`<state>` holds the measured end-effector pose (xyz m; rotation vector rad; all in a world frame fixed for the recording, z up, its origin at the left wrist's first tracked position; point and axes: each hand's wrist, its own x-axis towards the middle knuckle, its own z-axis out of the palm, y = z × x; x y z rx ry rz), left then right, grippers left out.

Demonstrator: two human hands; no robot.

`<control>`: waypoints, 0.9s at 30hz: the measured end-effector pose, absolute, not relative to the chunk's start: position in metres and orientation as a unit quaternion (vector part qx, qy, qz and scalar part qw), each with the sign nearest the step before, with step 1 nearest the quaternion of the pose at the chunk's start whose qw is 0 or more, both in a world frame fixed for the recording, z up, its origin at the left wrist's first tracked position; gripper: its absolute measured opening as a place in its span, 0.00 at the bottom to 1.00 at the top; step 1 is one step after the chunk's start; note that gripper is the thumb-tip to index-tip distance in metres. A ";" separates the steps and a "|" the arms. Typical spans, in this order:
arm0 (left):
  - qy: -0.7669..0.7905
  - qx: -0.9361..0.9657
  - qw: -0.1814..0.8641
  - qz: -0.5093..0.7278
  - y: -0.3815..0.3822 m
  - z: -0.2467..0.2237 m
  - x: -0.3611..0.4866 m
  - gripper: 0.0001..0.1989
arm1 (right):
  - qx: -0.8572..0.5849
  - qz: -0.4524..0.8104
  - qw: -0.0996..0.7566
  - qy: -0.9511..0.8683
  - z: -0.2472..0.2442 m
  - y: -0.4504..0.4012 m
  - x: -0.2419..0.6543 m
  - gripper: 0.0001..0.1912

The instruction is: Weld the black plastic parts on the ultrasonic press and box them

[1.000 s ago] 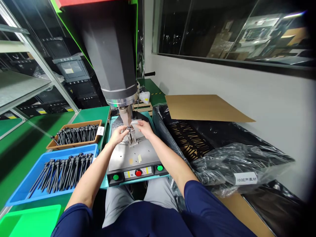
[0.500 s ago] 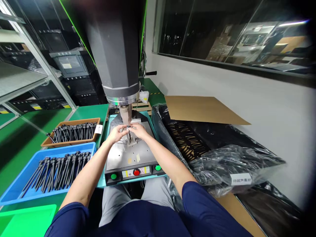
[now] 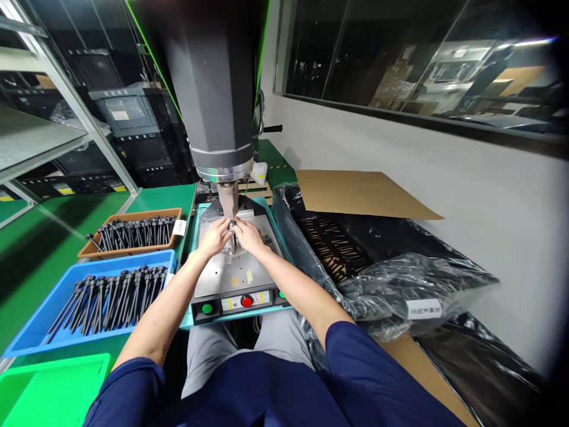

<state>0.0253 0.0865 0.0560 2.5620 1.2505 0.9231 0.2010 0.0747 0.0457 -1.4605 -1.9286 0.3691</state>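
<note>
Below the metal horn (image 3: 229, 200) of a large grey press, my two hands meet over a small upright fixture. My left hand (image 3: 214, 236) has thumb and fingers closed on the near left side of a small black part with a round head (image 3: 232, 225). From the other side, my right hand (image 3: 249, 236) pinches the same part. The part's lower end is hidden among the fingers and the fixture. Under both hands lies the press's metal base plate (image 3: 224, 277), with a red button (image 3: 246, 301) and a green button (image 3: 207, 308) along its front.
To my left, a brown tray (image 3: 128, 251) and a blue tray (image 3: 66, 346) hold many black rods with knobbed heads. A bright green tray (image 3: 48, 391) sits nearer me. At right are an open plastic-lined box (image 3: 395, 293) of dark parts and a cardboard sheet (image 3: 364, 191).
My fingers have drawn closer together around the black part's head, both hands staying at the fixture. The camera view has shifted slightly.
</note>
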 end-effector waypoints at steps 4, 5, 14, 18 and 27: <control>0.421 0.851 0.068 0.307 0.089 0.052 0.021 0.24 | -0.551 0.165 0.341 -0.744 0.049 0.075 0.202 0.24; 0.425 0.849 0.066 0.307 0.089 0.052 0.020 0.24 | -0.548 0.173 0.344 -0.742 0.050 0.076 0.203 0.25; 0.435 0.842 0.049 0.315 0.083 0.063 0.019 0.26 | -0.544 0.199 0.366 -0.728 0.058 0.069 0.207 0.27; 0.425 0.843 0.056 0.326 0.080 0.065 0.022 0.25 | -0.549 0.193 0.378 -0.720 0.061 0.063 0.212 0.28; 0.444 0.791 0.077 0.415 0.031 0.084 0.023 0.22 | -0.572 0.184 0.458 -0.655 0.038 0.027 0.249 0.28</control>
